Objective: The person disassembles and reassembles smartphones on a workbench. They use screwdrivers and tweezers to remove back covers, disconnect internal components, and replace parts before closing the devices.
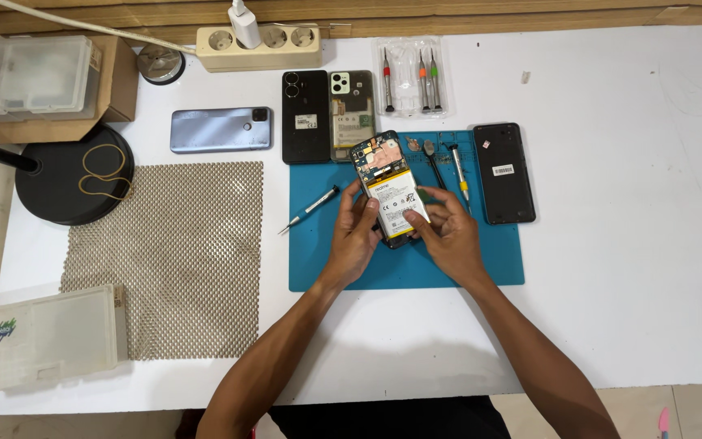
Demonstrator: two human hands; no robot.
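An opened phone (385,177) with its back removed lies tilted over the blue work mat (497,260), its white and yellow battery and circuit board showing. My left hand (354,236) grips its lower left edge. My right hand (448,232) holds the lower right corner, fingers resting on the battery. A small screwdriver (312,207) lies on the mat to the left of my left hand. Tweezers (434,167) and a yellow-banded screwdriver (459,172) lie on the mat just right of the phone.
A black back cover (504,172) lies on the mat's right side. Beyond the mat lie a black phone (305,116), an opened phone (352,114), a blue phone (221,129), a screwdriver pack (410,77) and a power strip (258,45). A mesh pad (172,252), lamp base (70,175) and plastic boxes (48,337) sit left.
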